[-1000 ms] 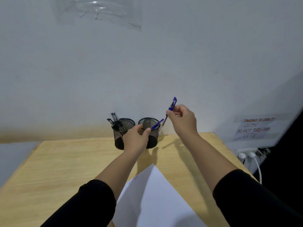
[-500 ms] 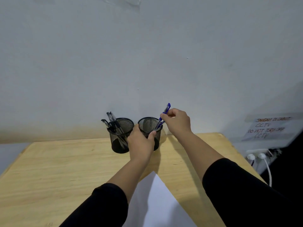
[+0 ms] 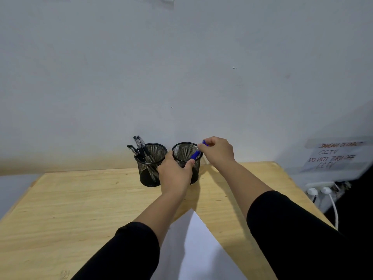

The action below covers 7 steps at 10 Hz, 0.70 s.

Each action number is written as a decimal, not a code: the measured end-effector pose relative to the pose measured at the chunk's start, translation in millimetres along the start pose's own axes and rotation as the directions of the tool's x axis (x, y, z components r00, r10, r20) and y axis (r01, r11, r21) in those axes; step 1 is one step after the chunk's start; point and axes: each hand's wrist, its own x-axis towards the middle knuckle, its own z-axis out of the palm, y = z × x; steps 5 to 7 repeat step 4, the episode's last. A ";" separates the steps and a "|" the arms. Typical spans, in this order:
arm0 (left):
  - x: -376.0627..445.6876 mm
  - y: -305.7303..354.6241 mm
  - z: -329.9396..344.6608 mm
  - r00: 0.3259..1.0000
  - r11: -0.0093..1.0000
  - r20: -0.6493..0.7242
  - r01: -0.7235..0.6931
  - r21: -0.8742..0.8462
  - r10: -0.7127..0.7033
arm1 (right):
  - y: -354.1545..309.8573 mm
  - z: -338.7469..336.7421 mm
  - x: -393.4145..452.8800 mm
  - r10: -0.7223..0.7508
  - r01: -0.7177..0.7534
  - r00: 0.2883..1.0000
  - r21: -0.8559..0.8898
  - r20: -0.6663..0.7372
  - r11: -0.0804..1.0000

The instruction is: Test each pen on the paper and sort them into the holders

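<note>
The left hand [image 3: 175, 174] is gripping the right-hand holder [image 3: 186, 161] on the desk [image 3: 80, 201] while the right hand [image 3: 217, 151] is pinching a blue pen [image 3: 195, 155] at its rim, which, let go crooked, might topple out.

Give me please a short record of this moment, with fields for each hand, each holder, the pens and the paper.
left hand: left hand grips the side of the right black mesh holder
right hand: right hand pinches the blue pen at its top
blue pen: tilted, lower part inside the right black mesh holder
left holder: left black mesh holder contains several black and clear pens
holders: side by side on the light wooden table, near the wall
paper: white sheet of paper at the near edge, partly hidden by the arms
</note>
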 end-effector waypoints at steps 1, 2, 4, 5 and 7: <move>-0.2 5.1 -4.2 1.000 1.000 0.015 -0.014 0.028 0.013 | -5.2 -4.1 -2.5 -0.015 0.017 1.000 -0.065 0.025 0.998; 1.1 9.7 -9.5 0.998 0.995 0.057 -0.026 0.100 0.020 | -9.9 -6.5 -5.5 -0.077 0.095 0.993 -0.210 0.089 0.973; 2.0 15.7 -26.8 0.984 0.947 0.157 -0.124 0.298 0.080 | -18.3 -14.4 -19.8 -0.155 0.208 0.976 -0.467 0.150 0.860; 2.0 15.7 -26.8 0.984 0.947 0.157 -0.124 0.298 0.080 | -18.3 -14.4 -19.8 -0.155 0.208 0.976 -0.467 0.150 0.860; 2.0 15.7 -26.8 0.984 0.947 0.157 -0.124 0.298 0.080 | -18.3 -14.4 -19.8 -0.155 0.208 0.976 -0.467 0.150 0.860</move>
